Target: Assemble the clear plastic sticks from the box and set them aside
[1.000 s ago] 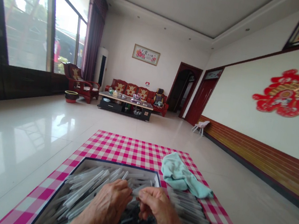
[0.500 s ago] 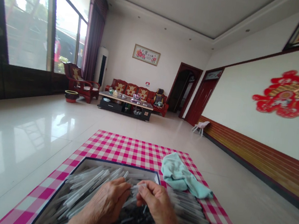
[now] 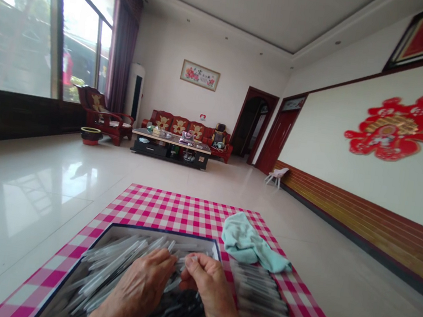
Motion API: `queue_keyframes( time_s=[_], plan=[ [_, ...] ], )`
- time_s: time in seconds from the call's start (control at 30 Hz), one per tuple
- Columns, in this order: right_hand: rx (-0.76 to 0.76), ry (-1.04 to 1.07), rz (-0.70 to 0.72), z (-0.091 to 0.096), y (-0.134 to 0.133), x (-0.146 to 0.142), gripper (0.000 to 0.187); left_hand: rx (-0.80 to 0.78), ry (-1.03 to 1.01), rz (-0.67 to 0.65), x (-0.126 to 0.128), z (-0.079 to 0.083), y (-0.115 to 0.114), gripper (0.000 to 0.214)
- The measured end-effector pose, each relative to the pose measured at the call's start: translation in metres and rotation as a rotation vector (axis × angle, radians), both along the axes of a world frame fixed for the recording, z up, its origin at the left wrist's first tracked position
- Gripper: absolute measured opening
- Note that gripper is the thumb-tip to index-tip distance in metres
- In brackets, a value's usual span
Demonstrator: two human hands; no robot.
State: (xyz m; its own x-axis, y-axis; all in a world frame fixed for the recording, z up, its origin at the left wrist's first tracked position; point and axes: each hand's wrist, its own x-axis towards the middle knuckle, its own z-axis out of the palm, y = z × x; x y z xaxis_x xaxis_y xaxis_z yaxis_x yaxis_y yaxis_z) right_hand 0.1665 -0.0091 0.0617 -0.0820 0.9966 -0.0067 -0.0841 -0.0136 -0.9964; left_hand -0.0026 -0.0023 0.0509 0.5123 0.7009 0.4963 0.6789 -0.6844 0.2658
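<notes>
A dark-rimmed box (image 3: 159, 231) lies on a pink-and-white checked cloth (image 3: 143, 206), filled with several thin clear plastic tubes (image 3: 115, 265) and darker ones low down. Over the box, my left hand (image 3: 142, 284) curls around a clear tube whose middle is hidden by the fingers. My right hand (image 3: 208, 288) pinches the tube's end (image 3: 190, 261) between thumb and forefinger. Both hands nearly touch. To the right of the box lies a blurred row of similar tubes (image 3: 259, 295). Their exact kind is hard to tell.
A crumpled pale turquoise towel (image 3: 251, 242) lies on the cloth beyond the row. Around the cloth is a glossy tiled floor (image 3: 27, 196). Far off stand a low table (image 3: 169, 148), a red sofa (image 3: 184, 126), an armchair (image 3: 101, 120) and a small white chair (image 3: 277, 176).
My hands have come closer together over the box, still on the thin tube. The whole room has shifted slightly left in view as my head turned.
</notes>
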Motion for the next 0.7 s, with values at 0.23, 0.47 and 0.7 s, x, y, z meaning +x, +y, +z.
queue_keyframes(
  time_s=[0.23,0.47,0.7],
  plan=[
    [-0.043,0.155,0.062,0.001,-0.002,-0.003,0.037,-0.047,-0.121,-0.011,0.0,-0.002,0.004,0.027],
    [0.085,0.089,0.044,-0.007,-0.003,-0.017,0.026,-0.079,-0.175,-0.058,-0.001,0.003,0.003,0.026],
    [0.136,0.146,-0.187,0.006,0.002,-0.003,0.035,0.162,-0.269,0.031,-0.005,0.002,0.003,0.031]
  ],
)
